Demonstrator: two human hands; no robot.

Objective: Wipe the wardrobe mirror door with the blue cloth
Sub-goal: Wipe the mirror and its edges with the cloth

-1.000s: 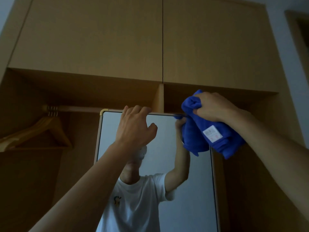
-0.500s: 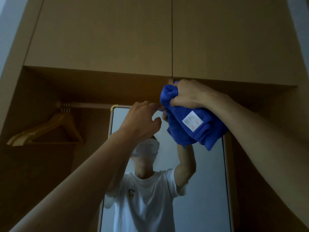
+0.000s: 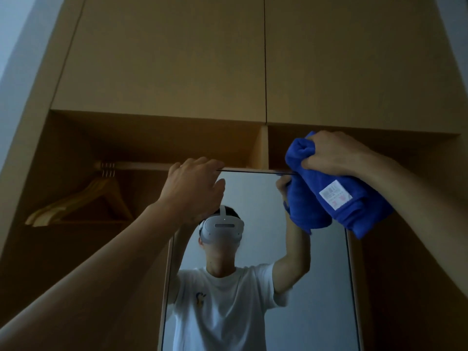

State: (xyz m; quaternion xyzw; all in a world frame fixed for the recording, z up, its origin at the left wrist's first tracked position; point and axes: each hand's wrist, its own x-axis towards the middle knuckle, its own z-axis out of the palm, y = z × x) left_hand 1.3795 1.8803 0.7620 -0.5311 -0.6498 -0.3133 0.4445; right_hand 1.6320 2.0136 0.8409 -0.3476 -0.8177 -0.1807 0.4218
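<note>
The tall mirror door (image 3: 326,287) stands in front of me in a light frame, reflecting a person in a white T-shirt. My left hand (image 3: 192,191) is curled over the mirror's top edge near its left corner. My right hand (image 3: 329,154) grips a bunched blue cloth (image 3: 329,198) with a white label, pressed against the top right part of the mirror. The cloth hangs down over the glass and hides the upper right corner.
Closed wooden upper cabinet doors (image 3: 177,59) fill the top. Behind the mirror, an open wardrobe bay holds a rail (image 3: 141,165) with wooden hangers (image 3: 81,201) on the left. A vertical divider (image 3: 260,148) stands behind the mirror's top.
The cloth in my right hand swept left along the top edge, then back to the right. My left hand stayed on the top edge. The view shifted slightly.
</note>
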